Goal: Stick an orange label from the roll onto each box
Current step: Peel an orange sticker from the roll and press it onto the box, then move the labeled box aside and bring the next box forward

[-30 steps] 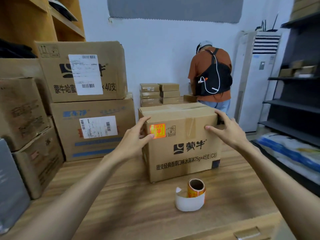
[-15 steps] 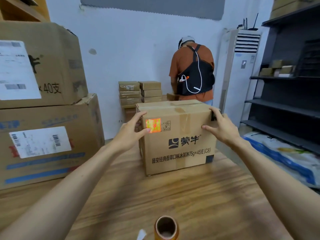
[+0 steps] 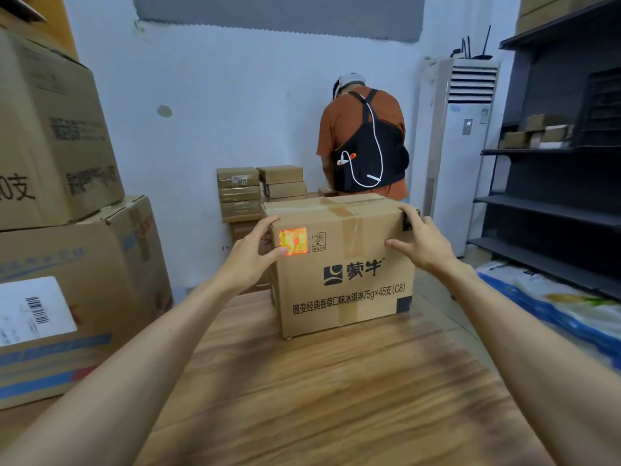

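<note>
The box [image 3: 346, 274] sits at 12 o'clock, near the far end of the wooden table [image 3: 319, 398], upright with its printed face toward the camera. An orange label [image 3: 293, 241] is already stuck on the upper left of that face. The left hand [image 3: 250, 257] holds the box's upper left edge, fingers curled round the corner and thumb lying on the front face, its tip touching the label's lower left corner. The right hand [image 3: 423, 245] holds the upper right corner the same way, fingers over the top edge and thumb on the front. Compared with a second ago, the box appears farther away across the table, both hands keeping the same hold, and the roll, which lay at 6 o'clock just in front of the box, has dropped out of view below the frame. This suggests the box is finished and is being pushed aside. Large cartons [image 3: 67, 264] are stacked at 9 o'clock; whether they carry orange labels cannot be told. Small boxes [image 3: 260, 190] are stacked at 11 o'clock beyond the table, and another person [image 3: 364, 142] stands at 1 o'clock, back turned.
</note>
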A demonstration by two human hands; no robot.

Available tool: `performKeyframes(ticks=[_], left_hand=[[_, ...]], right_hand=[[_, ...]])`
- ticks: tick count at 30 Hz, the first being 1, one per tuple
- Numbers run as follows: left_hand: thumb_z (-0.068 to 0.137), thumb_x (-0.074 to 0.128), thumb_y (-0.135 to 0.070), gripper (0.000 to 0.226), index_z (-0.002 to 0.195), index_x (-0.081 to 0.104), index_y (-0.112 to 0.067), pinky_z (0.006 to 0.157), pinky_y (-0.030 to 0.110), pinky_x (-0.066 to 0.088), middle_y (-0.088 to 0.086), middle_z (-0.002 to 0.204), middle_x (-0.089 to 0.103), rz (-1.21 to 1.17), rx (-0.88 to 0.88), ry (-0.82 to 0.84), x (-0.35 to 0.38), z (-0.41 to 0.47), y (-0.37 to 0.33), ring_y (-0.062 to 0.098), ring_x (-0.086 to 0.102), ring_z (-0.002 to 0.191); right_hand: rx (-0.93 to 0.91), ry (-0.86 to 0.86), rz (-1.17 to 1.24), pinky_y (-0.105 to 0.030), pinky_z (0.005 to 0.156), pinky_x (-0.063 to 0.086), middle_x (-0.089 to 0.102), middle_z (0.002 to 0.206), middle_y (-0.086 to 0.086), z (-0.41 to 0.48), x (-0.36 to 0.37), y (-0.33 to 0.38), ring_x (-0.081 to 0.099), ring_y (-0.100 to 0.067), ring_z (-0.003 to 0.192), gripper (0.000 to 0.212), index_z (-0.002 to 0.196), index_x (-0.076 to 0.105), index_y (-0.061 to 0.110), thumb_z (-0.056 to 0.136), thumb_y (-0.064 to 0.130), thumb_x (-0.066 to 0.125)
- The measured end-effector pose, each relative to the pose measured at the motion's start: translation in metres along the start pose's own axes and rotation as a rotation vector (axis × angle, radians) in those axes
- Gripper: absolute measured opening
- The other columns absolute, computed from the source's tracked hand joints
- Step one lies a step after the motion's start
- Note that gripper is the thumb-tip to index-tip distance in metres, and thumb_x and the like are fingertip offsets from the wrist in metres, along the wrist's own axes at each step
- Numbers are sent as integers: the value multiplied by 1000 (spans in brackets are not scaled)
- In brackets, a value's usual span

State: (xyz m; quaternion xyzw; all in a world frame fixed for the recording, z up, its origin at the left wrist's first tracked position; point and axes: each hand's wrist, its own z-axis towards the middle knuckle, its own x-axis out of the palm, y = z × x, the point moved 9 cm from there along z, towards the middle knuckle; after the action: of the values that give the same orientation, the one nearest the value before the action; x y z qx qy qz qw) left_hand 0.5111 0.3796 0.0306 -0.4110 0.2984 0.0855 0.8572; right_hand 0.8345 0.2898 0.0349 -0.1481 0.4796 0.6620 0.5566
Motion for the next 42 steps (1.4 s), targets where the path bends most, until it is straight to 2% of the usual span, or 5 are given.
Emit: performKeyframes(ticks=[10,14,23,31,42], left_hand=[[88,63,-55,78,152,18,-54,116,53,36,-9,155,44,122,-52,65,-5,0,7,19,41,142],[98,60,-40,71,155,19,-48,115,45,36,-2,153,44,226,-23,12,-48,-32,-19,17,43,139],[98,60,-34,35,133,58,-27,101,40,49,-8,127,60,512,-33,-325,-260,-167,-45,9,56,117],[95,66,-34,50,141,50,-21,107,38,41,4,142,53,394,-295,-610,-423,-255,-14,21,49,130],[97,64,-17,68,153,28,-14,110,40,39,9,153,45,260,-327,-649,-506,-224,-4,27,45,138]], right_hand=[[28,97,-107,-54,98,43,38,144,-18,7,2,6,49,-41,124,76,149,17,42,91,44,65],[-41,-21,-291,-56,114,26,19,159,-22,-10,-18,38,29,-42,142,72,153,25,31,92,50,59],[-336,-23,-38,-43,90,50,62,128,-12,-84,0,234,62,-30,107,52,128,60,16,90,52,59],[-431,85,210,-46,96,49,61,133,-7,-121,31,421,57,-25,120,59,131,55,15,89,56,61],[-311,88,400,-45,93,49,59,129,-6,-81,50,538,58,-26,113,62,131,46,12,88,53,63]])
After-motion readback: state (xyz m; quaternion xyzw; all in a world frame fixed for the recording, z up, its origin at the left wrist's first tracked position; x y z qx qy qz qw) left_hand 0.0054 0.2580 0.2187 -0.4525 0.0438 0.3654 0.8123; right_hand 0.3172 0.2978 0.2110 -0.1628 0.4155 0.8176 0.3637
